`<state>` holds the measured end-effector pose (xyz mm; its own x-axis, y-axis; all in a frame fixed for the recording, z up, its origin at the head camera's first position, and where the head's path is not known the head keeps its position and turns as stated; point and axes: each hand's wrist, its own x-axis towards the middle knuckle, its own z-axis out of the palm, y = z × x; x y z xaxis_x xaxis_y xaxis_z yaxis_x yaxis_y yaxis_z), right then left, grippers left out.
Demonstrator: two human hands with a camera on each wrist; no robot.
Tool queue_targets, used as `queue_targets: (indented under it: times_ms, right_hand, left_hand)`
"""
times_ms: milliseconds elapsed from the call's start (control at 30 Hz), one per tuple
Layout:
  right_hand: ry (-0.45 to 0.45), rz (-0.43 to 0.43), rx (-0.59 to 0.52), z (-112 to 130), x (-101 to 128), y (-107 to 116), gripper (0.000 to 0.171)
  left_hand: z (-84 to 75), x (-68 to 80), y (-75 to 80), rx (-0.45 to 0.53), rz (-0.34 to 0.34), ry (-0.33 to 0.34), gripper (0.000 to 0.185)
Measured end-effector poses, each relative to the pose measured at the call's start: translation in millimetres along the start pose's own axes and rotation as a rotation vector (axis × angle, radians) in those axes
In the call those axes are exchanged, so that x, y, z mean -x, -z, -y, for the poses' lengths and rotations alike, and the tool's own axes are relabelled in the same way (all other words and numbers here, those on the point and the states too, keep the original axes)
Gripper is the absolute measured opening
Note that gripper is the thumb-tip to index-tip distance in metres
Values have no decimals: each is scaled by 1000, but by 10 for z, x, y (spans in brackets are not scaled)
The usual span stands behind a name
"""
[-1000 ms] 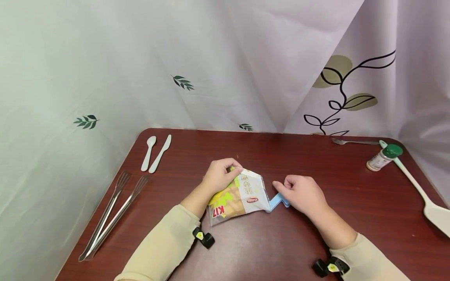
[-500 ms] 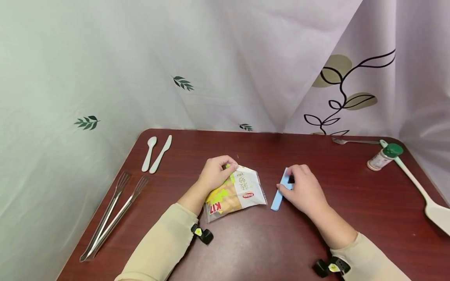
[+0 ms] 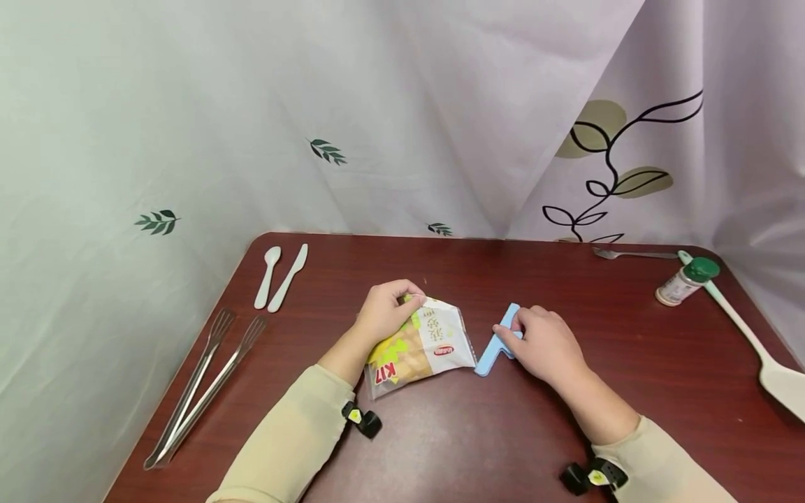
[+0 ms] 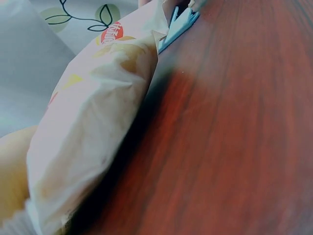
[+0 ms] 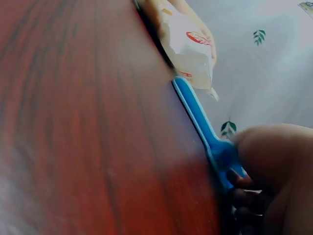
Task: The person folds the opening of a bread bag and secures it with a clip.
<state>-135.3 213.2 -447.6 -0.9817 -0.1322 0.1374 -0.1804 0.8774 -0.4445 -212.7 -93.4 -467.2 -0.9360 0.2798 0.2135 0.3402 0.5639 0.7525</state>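
Observation:
My left hand (image 3: 388,312) pinches the top edge of a printed snack bag (image 3: 418,349) with a white right end and a see-through part showing tan food. In the left wrist view the bag (image 4: 98,112) hides most of that hand. A light-blue bag clip (image 3: 498,342), a long flat bar with a side tab, lies slanted just right of the bag. My right hand (image 3: 550,346) holds the clip by its tab, thumb along the bar. The clip's lower end is close to the bag's right corner; I cannot tell if they touch.
On the left lie a white spoon (image 3: 267,277), a white knife (image 3: 288,278) and metal tongs (image 3: 204,391). To the right are a fork (image 3: 635,253), a green-capped shaker bottle (image 3: 687,282) and a long-handled white spatula (image 3: 748,335). A curtain (image 3: 409,119) hangs behind the table.
The clip has come away from the bag's right end, turned more upright, then tilted so its lower end swung back left. The bag shifted slightly left, still in my left hand.

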Motion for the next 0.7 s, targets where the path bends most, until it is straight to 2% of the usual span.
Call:
queue_targets:
  times_ms: [133, 333, 467, 533, 600, 700]
  right_hand:
    - [-37, -63, -127, -6, -9, -12, 30]
    - [-133, -110, -310, -17, -17, -25, 27]
    - [-189, -81, -559, -11, -36, -41, 22]
    - [-198, -65, -700, -9, -43, -59, 25]
    - [-184, -61, -829, -22, -58, -84, 36]
    - [-204, -56, -943, -43, -80, -102, 49]
  left_hand:
    - [-12, -1, 5, 10, 5, 0, 6]
    - [-20, -7, 5, 9, 12, 3, 6]
    - [-16, 2, 0, 11, 21, 8, 5]
    - [-21, 8, -3, 18, 26, 11, 5]
    - [-29, 13, -4, 25, 34, 10, 5]
    - [-42, 24, -3, 28, 55, 0, 5]
